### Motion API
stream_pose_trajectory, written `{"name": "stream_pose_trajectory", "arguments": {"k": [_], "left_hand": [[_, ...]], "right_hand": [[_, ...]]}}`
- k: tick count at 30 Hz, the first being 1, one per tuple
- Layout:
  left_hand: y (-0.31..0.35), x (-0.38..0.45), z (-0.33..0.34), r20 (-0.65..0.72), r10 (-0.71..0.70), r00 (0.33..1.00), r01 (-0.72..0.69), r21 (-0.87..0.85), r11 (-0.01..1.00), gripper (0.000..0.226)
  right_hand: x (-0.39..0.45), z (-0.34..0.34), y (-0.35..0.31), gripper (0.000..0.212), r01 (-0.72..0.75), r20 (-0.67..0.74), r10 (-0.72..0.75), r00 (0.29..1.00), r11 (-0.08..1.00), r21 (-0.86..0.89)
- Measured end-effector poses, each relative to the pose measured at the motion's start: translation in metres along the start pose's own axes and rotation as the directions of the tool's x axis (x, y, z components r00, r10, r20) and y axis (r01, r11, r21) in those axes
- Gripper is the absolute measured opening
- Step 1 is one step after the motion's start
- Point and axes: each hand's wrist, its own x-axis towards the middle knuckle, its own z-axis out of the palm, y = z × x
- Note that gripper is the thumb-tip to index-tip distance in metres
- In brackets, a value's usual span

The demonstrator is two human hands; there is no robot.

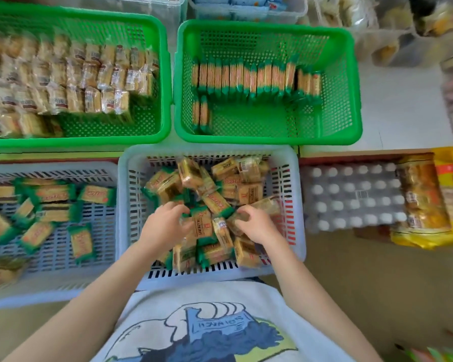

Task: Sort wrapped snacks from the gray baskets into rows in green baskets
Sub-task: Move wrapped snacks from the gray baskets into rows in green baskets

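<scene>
Floor: tan, carries two gray baskets; green baskets on white shelf beyond.
Left hand (pixel 165 223): fingers curled, digging into loose wrapped snacks (pixel 215 202).
Right hand (pixel 254 226): fingers curled round a snack.
Center gray basket (pixel 290 178): holds the jumbled pile, both hands inside.
Left gray basket (pixel 63 286): scattered snacks.
Right green basket (pixel 351 82): one upright row, second begun.
Left green basket (pixel 165 74): several rows.
</scene>
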Motion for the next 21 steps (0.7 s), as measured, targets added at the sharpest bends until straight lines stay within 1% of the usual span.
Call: {"name": "stream_pose_trajectory", "arguments": {"k": [2, 3, 5, 7, 9, 10, 11, 13, 15, 16, 17, 19, 21], "left_hand": [[-0.008, 0.0, 0.005, 0.122, -0.017, 0.992, 0.017, -0.003, 1.0, 0.054], [-0.01, 0.0, 0.006, 0.152, -0.022, 0.988, 0.027, -0.029, 0.999, 0.058], [-0.012, 0.003, 0.005, 0.16, -0.029, 0.987, 0.047, -0.108, 0.993, 0.061], [-0.012, 0.005, 0.003, 0.157, -0.055, 0.986, 0.09, -0.225, 0.97, 0.058], [-0.012, 0.005, 0.002, 0.144, -0.091, 0.985, 0.139, -0.365, 0.921, 0.056], [-0.012, 0.004, 0.001, 0.132, -0.117, 0.984, 0.164, -0.435, 0.886, 0.056], [-0.012, 0.003, 0.0, 0.124, -0.147, 0.981, 0.19, -0.514, 0.837, 0.055], [-0.013, 0.001, -0.006, 0.15, -0.196, 0.969, 0.244, -0.695, 0.676, 0.049], [-0.01, -0.001, -0.014, 0.201, -0.185, 0.962, 0.268, -0.83, 0.49, 0.036], [-0.007, -0.003, -0.018, 0.209, -0.174, 0.962, 0.266, -0.849, 0.455, 0.028], [-0.003, -0.004, -0.021, 0.203, -0.175, 0.963, 0.263, -0.842, 0.471, 0.023], [0.007, -0.003, -0.022, 0.188, -0.19, 0.964, 0.264, -0.786, 0.559, 0.022], [0.017, 0.002, -0.018, 0.161, -0.196, 0.967, 0.251, -0.716, 0.651, 0.036]], "right_hand": [[0.0, 0.01, -0.004, 0.052, -0.002, 0.01, 0.003, 1.0, 0.995, -0.097], [0.002, 0.013, -0.007, 0.052, -0.01, 0.021, 0.012, 1.0, 0.993, -0.118], [0.005, 0.014, -0.012, 0.048, -0.031, 0.034, 0.035, 0.999, 0.992, -0.121], [0.007, 0.012, -0.011, 0.041, -0.034, 0.033, 0.036, 0.999, 0.997, -0.065], [0.002, 0.008, -0.008, 0.03, -0.019, 0.035, 0.017, 0.999, 0.998, 0.055], [-0.002, 0.006, -0.005, 0.025, -0.001, 0.018, -0.002, 1.0, 0.989, 0.146], [-0.009, 0.002, -0.003, 0.027, 0.019, -0.003, -0.018, 1.0, 0.967, 0.255], [-0.023, -0.006, 0.002, 0.03, 0.068, -0.031, -0.061, 0.998, 0.887, 0.457], [-0.034, -0.014, 0.007, 0.026, 0.127, -0.056, -0.115, 0.992, 0.809, 0.574], [-0.037, -0.016, 0.009, 0.023, 0.146, -0.061, -0.138, 0.988, 0.761, 0.632], [-0.041, -0.02, 0.009, 0.024, 0.159, -0.06, -0.161, 0.985, 0.713, 0.683], [-0.046, -0.025, 0.006, 0.027, 0.168, -0.052, -0.196, 0.979, 0.64, 0.75], [-0.048, -0.029, 0.002, 0.031, 0.173, -0.042, -0.223, 0.974, 0.607, 0.776]]}}
